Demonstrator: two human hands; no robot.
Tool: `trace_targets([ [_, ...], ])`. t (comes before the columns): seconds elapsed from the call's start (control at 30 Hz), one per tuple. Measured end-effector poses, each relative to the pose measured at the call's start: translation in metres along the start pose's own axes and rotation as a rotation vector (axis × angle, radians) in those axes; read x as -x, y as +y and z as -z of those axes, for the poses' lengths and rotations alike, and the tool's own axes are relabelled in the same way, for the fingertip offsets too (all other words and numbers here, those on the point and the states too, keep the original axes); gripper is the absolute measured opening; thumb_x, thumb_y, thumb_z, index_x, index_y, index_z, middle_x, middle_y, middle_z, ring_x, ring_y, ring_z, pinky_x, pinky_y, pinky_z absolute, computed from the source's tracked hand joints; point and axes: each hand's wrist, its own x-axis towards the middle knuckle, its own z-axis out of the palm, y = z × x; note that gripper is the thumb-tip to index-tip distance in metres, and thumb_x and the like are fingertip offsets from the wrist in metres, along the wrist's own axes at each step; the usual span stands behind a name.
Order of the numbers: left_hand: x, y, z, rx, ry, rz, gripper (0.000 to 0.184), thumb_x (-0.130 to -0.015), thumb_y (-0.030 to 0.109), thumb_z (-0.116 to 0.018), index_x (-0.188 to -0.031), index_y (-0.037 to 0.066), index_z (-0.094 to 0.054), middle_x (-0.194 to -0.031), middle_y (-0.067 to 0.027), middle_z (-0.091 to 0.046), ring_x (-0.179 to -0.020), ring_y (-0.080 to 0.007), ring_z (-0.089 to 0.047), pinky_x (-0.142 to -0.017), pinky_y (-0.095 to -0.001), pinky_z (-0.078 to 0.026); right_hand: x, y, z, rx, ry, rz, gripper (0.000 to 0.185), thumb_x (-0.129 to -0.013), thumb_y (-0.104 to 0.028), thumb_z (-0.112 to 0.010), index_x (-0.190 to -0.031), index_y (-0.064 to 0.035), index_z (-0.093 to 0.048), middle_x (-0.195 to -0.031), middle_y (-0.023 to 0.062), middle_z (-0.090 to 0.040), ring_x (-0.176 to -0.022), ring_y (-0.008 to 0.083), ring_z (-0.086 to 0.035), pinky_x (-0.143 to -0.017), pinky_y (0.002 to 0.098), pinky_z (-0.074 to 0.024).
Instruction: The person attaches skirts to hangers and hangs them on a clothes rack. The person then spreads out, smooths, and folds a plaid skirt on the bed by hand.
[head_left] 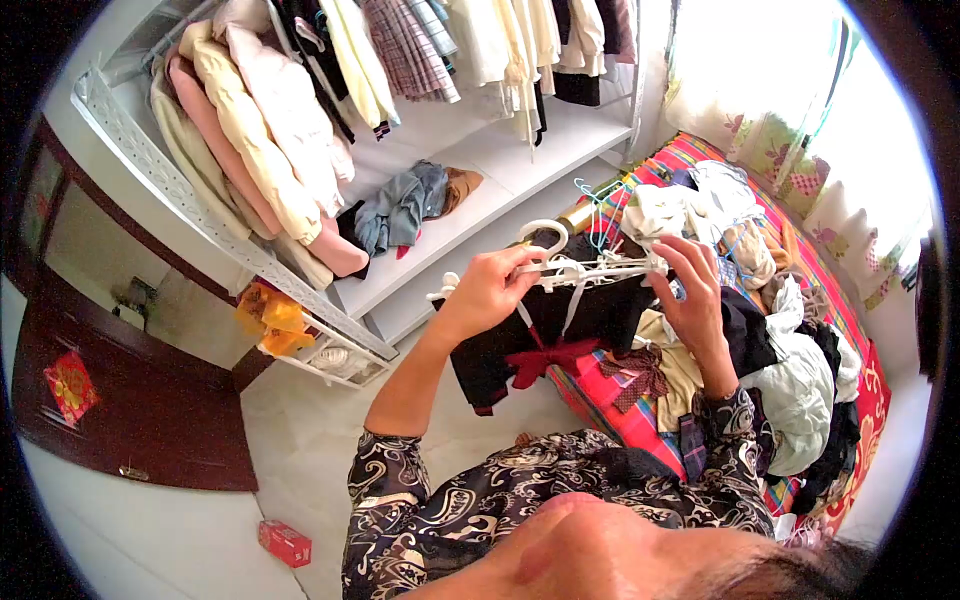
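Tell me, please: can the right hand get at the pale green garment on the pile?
Probably yes: the pale green garment lies largely uncovered on the clothes pile, near the right forearm, but the right hand is busy at the white hanger.

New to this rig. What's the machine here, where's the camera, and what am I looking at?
There's no machine: these are a person's bare hands. The one picture comes from a camera worn on that person's head, looking forward and down, so their own patterned sleeves show too.

The left hand pinches a white hanger near its hook; the right hand has thumb and finger at a clip on one end. A black garment with a dark red bow hangs below.

To the right, a heap of clothes lies on a striped cover. Ahead, more clothes hang above a white shelf, where a denim item lies crumpled.
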Motion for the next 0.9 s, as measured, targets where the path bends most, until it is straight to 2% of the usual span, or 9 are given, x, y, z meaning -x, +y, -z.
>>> trace_targets([
  [0.03, 0.004, -0.006, 0.014, 0.003, 0.006, 0.005, 0.027, -0.089, 0.007, -0.065, -0.115, 0.000, -0.064, -0.079, -0.0170, -0.065, -0.059, -0.0202, -0.055, -0.059, -0.0329, -0.045, -0.013, -0.002, -0.013, -0.030, -0.055, 0.043, 0.037, -0.081, -0.009, -0.074, -0.117, -0.0037, -0.066, -0.113, 0.0130, -0.067, -0.105, 0.0312, -0.062, -0.093, 0.0407, -0.0469],
  [0.1, 0.007, -0.016, 0.043, -0.003, 0.057, -0.049, 0.028, -0.089, 0.007, -0.065, -0.116, 0.001, -0.064, -0.080, -0.0158, -0.066, -0.059, -0.0197, -0.054, -0.058, -0.0324, -0.045, -0.028, -0.004, -0.041, -0.199, -0.287, -0.083, 0.037, -0.083, -0.012, -0.075, -0.117, -0.0049, -0.065, -0.107, 0.0126, -0.069, -0.097, 0.0299, -0.065, -0.087, 0.0384, -0.0503],
  [0.13, 0.009, -0.019, 0.058, -0.027, 0.034, 0.001, 0.028, -0.089, 0.006, -0.064, -0.117, 0.002, -0.064, -0.081, -0.0155, -0.068, -0.060, -0.0198, -0.055, -0.059, -0.0328, -0.045, -0.035, -0.011, -0.052, -0.225, -0.322, -0.097, 0.036, -0.084, -0.014, -0.076, -0.117, -0.0061, -0.065, -0.103, 0.0123, -0.070, -0.089, 0.0290, -0.068, -0.079, 0.0361, -0.0527],
  [0.17, 0.013, -0.027, 0.071, -0.030, 0.034, 0.002, 0.028, -0.089, 0.006, -0.064, -0.117, 0.002, -0.064, -0.081, -0.0155, -0.068, -0.060, -0.0198, -0.055, -0.059, -0.0328, -0.045, -0.042, -0.014, -0.069, -0.262, -0.250, 0.007, 0.030, -0.085, -0.019, -0.075, -0.112, -0.0081, -0.067, -0.093, 0.0121, -0.068, -0.080, 0.0281, -0.068, -0.069, 0.0368, -0.0544],
  [0.27, 0.018, -0.051, 0.099, -0.090, 0.031, 0.083, 0.030, -0.088, 0.010, -0.069, -0.117, 0.003, -0.065, -0.086, -0.0151, -0.069, -0.072, -0.0202, -0.065, -0.068, -0.0313, -0.051, -0.072, -0.029, -0.098, -0.320, -0.344, 0.027, 0.022, -0.087, -0.020, -0.074, -0.103, -0.0055, -0.070, -0.090, 0.0121, -0.067, -0.078, 0.0288, -0.068, -0.068, 0.0370, -0.0550],
  [0.37, 0.022, -0.079, 0.118, -0.087, 0.085, 0.027, 0.030, -0.088, 0.006, -0.065, -0.118, 0.005, -0.064, -0.084, -0.0154, -0.068, -0.063, -0.0223, -0.057, -0.061, -0.0336, -0.047, -0.094, -0.035, -0.133, -0.377, -0.422, 0.142, 0.017, -0.088, -0.019, -0.072, -0.089, -0.0018, -0.072, -0.090, 0.0121, -0.067, -0.075, 0.0292, -0.068, -0.067, 0.0380, -0.0555],
  [0.63, 0.006, -0.153, 0.164, -0.066, 0.160, 0.147, 0.033, -0.085, 0.005, -0.068, -0.118, 0.003, -0.066, -0.083, -0.0112, -0.067, -0.064, -0.0186, -0.056, -0.062, -0.0308, -0.047, -0.152, -0.023, -0.225, -0.467, -0.427, 0.256, 0.015, -0.086, -0.020, -0.074, -0.090, -0.0047, -0.072, -0.080, 0.0104, -0.064, -0.069, 0.0297, -0.066, -0.061, 0.0397, -0.0530],
  [0.77, -0.029, -0.198, 0.183, -0.099, 0.160, 0.130, 0.032, -0.087, 0.008, -0.070, -0.118, 0.003, -0.066, -0.087, -0.0106, -0.070, -0.069, -0.0165, -0.062, -0.065, -0.0284, -0.049, -0.185, -0.001, -0.264, -0.479, -0.385, 0.253, 0.015, -0.085, -0.020, -0.075, -0.087, -0.0050, -0.073, -0.076, 0.0099, -0.062, -0.065, 0.0299, -0.063, -0.059, 0.0400, -0.0514],
  [0.9, -0.092, -0.224, 0.203, -0.048, 0.039, 0.130, 0.031, -0.088, 0.009, -0.070, -0.118, 0.001, -0.065, -0.089, -0.0110, -0.071, -0.075, -0.0173, -0.065, -0.069, -0.0303, -0.051, -0.218, 0.029, -0.286, -0.471, -0.314, 0.265, 0.012, -0.083, -0.016, -0.076, -0.084, -0.0045, -0.072, -0.073, 0.0092, -0.060, -0.063, 0.0288, -0.060, -0.056, 0.0403, -0.0493],
])
